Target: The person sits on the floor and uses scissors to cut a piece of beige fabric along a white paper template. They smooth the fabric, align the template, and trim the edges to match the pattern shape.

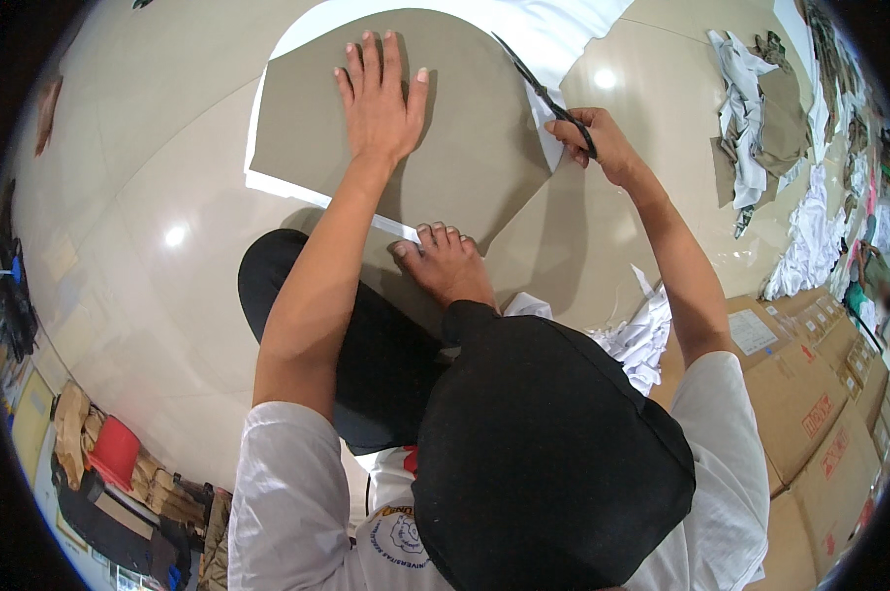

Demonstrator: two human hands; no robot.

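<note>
The left hand (381, 110) lies flat, fingers spread, on a khaki-brown, round-topped sheet (475, 128) set over white cloth (558, 34) on a glossy beige floor (194, 148), while the right hand (603, 140) grips black metal scissors (540, 91) at the sheet's right edge. The sheet looks light, thin and pliable — likely to slide or crease, best steadied mid-panel and lifted by opposite margins. Rightward and below the sheet, brown cardboard cartons (799, 404) carry red lettering (817, 416) and a white paper label (752, 333).
</note>
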